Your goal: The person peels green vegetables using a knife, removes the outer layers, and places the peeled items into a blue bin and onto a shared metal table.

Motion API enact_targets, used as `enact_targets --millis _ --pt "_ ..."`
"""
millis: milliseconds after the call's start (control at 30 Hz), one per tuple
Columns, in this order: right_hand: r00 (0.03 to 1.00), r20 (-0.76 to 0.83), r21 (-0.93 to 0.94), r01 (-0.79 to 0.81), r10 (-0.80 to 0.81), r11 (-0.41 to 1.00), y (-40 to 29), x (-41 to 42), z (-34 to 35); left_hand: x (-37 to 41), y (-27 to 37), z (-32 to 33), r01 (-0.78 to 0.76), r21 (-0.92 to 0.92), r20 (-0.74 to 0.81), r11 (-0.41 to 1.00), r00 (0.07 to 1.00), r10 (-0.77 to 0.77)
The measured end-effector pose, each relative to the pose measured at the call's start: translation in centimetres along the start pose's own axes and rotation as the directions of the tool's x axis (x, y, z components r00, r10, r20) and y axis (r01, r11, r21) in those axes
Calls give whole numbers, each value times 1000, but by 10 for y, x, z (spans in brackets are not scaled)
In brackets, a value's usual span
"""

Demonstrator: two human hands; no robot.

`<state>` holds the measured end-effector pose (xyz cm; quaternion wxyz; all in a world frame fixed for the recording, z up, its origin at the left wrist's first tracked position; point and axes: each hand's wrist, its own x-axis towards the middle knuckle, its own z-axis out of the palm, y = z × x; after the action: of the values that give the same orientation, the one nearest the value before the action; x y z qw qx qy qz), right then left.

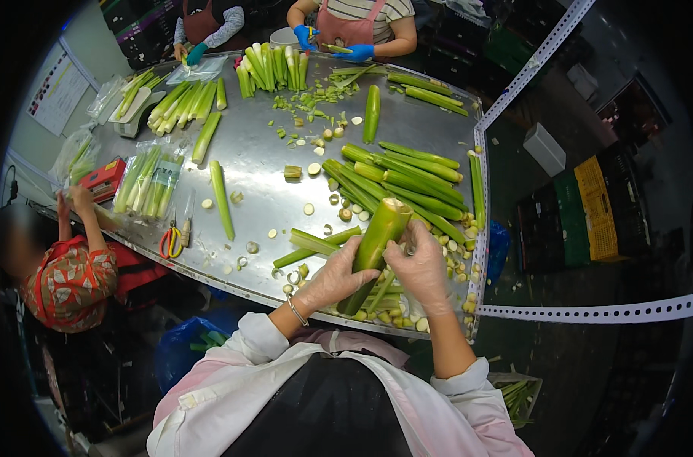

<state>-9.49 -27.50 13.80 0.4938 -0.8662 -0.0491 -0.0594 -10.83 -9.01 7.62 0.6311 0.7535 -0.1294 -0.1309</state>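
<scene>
A thick green vegetable stalk (pixel 375 243) with a pale cut top leans upward in front of me. My left hand (pixel 335 280), in a clear plastic glove, wraps around its lower side. Thumb and fingers of my right hand (pixel 419 268), gloved the same way, pinch at the stalk's right edge; what lies between those fingertips is hard to make out. Under and beside my hands are pale cut ends (pixel 421 324) and thin green peelings (pixel 386 285). Beyond them lies a pile of green stalks (pixel 421 177).
The metal table (pixel 255 188) carries a stalk bundle (pixel 272 68), bagged stalks (pixel 146 180), scissors (pixel 174 240), a knife (pixel 187 228), a red device (pixel 102 180) and a white scale (pixel 135 114). Three co-workers stand around it. A white perforated post (pixel 529 65) rises at the right corner.
</scene>
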Motion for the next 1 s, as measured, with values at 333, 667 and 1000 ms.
enact_targets --millis 333,667,1000 --pt "978 -73 -39 -200 197 979 17 14 -23 16 -30 -34 117 -632 96 766 993 -72" --pt "995 56 -199 90 -80 976 23 4 -26 32 7 -11 110 114 -199 987 976 -86" --pt "870 197 477 -489 453 731 42 -12 -24 33 -8 19 121 -485 200 866 980 -25"
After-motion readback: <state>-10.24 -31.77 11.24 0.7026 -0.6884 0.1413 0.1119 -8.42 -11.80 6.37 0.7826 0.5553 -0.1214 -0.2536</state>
